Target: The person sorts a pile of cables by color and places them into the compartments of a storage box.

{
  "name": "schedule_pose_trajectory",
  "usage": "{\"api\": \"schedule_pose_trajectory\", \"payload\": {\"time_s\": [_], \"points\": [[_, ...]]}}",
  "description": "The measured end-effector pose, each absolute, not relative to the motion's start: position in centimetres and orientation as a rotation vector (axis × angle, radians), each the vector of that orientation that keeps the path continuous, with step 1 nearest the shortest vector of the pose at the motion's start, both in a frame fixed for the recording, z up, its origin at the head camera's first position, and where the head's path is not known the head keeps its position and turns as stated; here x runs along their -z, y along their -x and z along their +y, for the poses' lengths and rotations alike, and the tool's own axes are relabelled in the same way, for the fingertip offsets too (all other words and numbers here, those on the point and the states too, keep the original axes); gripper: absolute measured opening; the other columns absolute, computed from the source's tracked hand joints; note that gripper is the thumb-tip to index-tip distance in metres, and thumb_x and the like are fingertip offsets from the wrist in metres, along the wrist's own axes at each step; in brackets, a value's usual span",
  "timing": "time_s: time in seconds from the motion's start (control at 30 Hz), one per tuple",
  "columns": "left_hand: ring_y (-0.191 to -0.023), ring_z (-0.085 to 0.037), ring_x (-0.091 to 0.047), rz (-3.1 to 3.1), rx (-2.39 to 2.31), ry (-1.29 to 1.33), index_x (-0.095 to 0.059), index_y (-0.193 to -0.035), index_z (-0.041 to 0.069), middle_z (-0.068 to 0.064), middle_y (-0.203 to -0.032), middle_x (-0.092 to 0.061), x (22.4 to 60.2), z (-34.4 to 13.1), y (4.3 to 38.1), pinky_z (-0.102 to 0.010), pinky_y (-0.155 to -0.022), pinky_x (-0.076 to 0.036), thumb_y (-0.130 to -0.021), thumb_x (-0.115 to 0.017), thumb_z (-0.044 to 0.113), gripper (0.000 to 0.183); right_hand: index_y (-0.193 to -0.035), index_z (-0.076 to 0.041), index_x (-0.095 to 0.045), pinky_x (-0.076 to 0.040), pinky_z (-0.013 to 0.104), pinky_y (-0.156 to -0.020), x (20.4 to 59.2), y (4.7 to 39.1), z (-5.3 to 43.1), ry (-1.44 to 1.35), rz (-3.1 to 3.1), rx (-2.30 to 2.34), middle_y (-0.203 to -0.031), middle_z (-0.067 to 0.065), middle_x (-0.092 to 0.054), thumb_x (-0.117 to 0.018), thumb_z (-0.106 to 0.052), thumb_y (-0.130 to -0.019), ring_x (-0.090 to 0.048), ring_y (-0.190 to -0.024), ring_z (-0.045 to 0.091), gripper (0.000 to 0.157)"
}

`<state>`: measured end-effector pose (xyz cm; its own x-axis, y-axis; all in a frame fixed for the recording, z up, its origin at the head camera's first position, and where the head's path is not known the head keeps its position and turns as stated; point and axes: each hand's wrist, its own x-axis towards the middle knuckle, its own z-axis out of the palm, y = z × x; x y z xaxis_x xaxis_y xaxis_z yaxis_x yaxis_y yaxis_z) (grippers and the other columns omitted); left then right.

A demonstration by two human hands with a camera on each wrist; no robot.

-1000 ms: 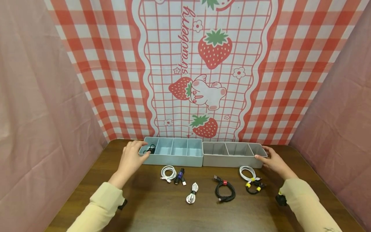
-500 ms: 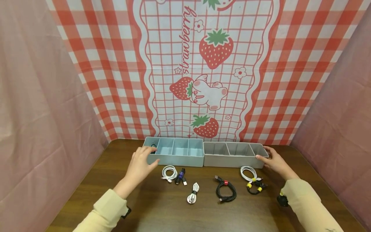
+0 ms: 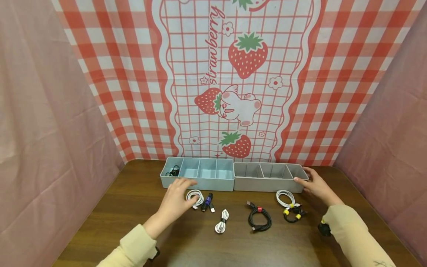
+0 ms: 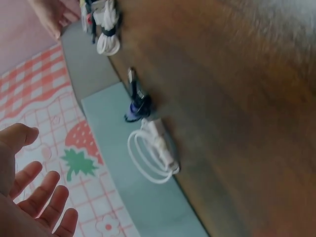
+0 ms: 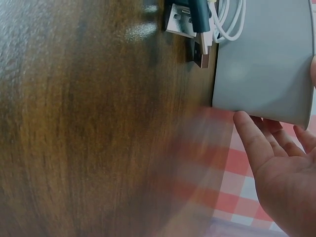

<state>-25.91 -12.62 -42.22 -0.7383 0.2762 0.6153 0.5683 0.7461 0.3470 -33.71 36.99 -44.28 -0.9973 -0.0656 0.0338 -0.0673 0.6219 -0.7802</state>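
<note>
Counting two boxes, blue box (image 3: 200,184) abutting gray box (image 3: 267,185); six cables (image 3: 222,221) in front, one black cable (image 3: 173,172) in the blue's leftmost compartment. Left hand (image 3: 175,200): fingers apart, unladen, near white coil (image 4: 160,144). Right hand (image 3: 315,187) grips gray's outer end. Brown table (image 3: 186,244); strawberry-gingham cloth (image 3: 133,55) behind.

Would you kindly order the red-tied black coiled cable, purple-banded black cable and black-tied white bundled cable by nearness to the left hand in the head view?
1. Purple-banded black cable, right of the left hand.
2. Black-tied white cable, lower right.
3. Red-tied black cable, farther right.
</note>
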Motion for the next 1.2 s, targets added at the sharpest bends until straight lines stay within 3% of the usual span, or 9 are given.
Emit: {"api": "schedule_pose_trajectory", "payload": {"time_s": [0.2,0.6,1.2], "points": [[-0.09,-0.019,-0.055,-2.438,0.731,0.687,-0.068,-0.105,0.014,-0.001,-0.098,-0.066,43.4,-11.6,25.7,-0.038,-0.075,-0.042,-0.069,-0.083,0.025,0.041,-0.145,0.01,-0.011,-0.052,0.046,-0.082,44.2,33.7,37.0,-0.08,-2.848,-1.341,-0.137,0.037,-0.031,-0.057,-0.04,-0.093,-0.046,-0.113,0.043,0.086],[-0.09,-0.019,-0.053,-2.597,0.783,0.681,-0.069,-0.102,0.011,-0.005,-0.097,-0.064,45.7,-10.6,26.7,-0.035,-0.075,-0.038,-0.068,-0.083,0.027,0.04,-0.146,0.009,-0.01,-0.049,0.051,-0.086,43.9,33.4,36.8,-0.057,-2.856,-1.365,-0.138,0.037,-0.029,-0.057,-0.041,-0.093,-0.043,-0.117,0.046,0.087],[-0.086,-0.021,-0.051,-2.761,0.391,0.65,-0.072,-0.084,0.015,0.0,-0.088,-0.057,46.9,-10.2,28.5,-0.036,-0.073,-0.037,-0.065,-0.083,0.039,0.032,-0.145,0.009,-0.01,-0.049,0.051,-0.087,43.9,33.5,36.7,-0.071,-2.87,-1.354,-0.137,0.038,-0.029,-0.056,-0.042,-0.093,-0.044,-0.117,0.046,0.087]]}}
